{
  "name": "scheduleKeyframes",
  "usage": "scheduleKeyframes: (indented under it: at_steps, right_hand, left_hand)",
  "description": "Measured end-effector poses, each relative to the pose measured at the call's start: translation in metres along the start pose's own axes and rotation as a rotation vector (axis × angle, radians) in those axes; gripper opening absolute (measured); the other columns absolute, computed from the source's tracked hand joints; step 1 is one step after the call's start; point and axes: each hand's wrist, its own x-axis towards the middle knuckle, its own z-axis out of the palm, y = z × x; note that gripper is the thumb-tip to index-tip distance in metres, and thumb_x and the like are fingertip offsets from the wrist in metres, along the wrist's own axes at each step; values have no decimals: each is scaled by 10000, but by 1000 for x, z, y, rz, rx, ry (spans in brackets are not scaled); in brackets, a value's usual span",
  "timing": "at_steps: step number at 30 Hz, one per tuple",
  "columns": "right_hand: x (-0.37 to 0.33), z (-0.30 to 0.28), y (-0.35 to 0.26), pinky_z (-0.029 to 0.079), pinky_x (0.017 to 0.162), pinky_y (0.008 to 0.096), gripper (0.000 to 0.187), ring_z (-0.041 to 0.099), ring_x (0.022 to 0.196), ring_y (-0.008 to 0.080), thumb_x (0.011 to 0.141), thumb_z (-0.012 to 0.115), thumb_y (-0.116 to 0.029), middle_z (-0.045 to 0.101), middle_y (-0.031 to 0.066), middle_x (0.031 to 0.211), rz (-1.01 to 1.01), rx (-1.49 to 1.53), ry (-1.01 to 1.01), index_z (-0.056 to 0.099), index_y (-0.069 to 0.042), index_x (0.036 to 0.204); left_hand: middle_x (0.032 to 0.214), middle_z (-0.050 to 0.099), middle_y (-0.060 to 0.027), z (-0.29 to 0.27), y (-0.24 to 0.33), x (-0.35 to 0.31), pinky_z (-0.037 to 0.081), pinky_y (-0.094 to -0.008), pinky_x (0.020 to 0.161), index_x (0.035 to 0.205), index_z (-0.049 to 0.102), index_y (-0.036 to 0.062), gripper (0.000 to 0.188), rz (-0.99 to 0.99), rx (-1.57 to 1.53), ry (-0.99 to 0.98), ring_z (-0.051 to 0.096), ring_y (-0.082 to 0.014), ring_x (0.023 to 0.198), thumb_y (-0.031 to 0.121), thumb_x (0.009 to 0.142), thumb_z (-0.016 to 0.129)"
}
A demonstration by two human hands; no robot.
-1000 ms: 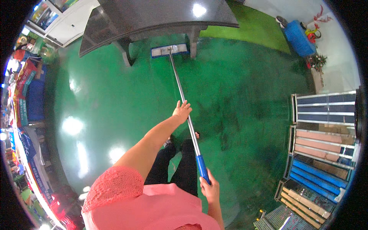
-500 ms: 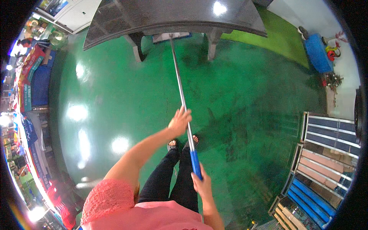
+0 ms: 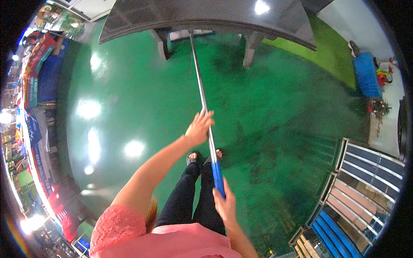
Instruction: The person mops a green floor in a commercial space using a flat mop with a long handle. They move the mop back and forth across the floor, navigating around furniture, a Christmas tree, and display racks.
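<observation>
A flat mop [image 3: 200,81] with a silver pole reaches away from me over the green floor [image 3: 142,112]. Its wide flat head [image 3: 180,35] lies on the floor beneath the near edge of a dark-topped table [image 3: 206,15], partly hidden by the tabletop. Midway along the pole, my left hand [image 3: 199,128] is closed round the metal. Lower down, my right hand [image 3: 226,202] grips the blue handle sleeve [image 3: 218,176] at the pole's near end. Both feet [image 3: 205,155] stand just below the left hand, in dark open footwear.
Two table legs [image 3: 162,48] flank the mop head. Metal-framed racks with coloured slats [image 3: 361,176] line the right side. A blue box [image 3: 368,73] stands at the far right beside a bright green strip [image 3: 327,51]. Cluttered displays with banners [image 3: 34,90] run along the left.
The mop head has slid slightly farther under the table, and both hands have moved a little forward with the pole. The view has shifted slightly.
</observation>
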Motion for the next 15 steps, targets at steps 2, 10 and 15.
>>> scheduleKeyframes:
  at_steps: [2, 10, 15]
  right_hand:
    - [35, 3, 0, 371, 453, 233, 538, 442, 519, 80, 812, 584, -163, 508, 16, 677, -96, -126, 30, 379, -114, 1307]
    - [-34, -112, -63, 401, 820, 253, 588, 519, 939, 117, 723, 646, -88, 572, 104, 1105, -75, -499, 126, 426, -82, 1268]
    - [-161, -211, -110, 399, 653, 204, 618, 482, 709, 81, 669, 619, -71, 564, 48, 908, 153, -633, 156, 432, -48, 1257]
  left_hand:
    - [1356, 290, -122, -3, -22, 27, 190, -526, 1040, 1075, 447, 102, 437, -44, 120, -24, 178, -340, 1302, 29, 675, 607]
    - [1297, 305, -212, 10, 101, 24, 214, -558, 996, 1145, 436, 26, 510, 49, 95, 25, 218, -383, 1269, 144, 679, 606]
    - [1079, 419, -153, -8, 216, -5, 193, -539, 1014, 1054, 458, 73, 468, 380, -186, 29, 297, -366, 1212, 184, 647, 658]
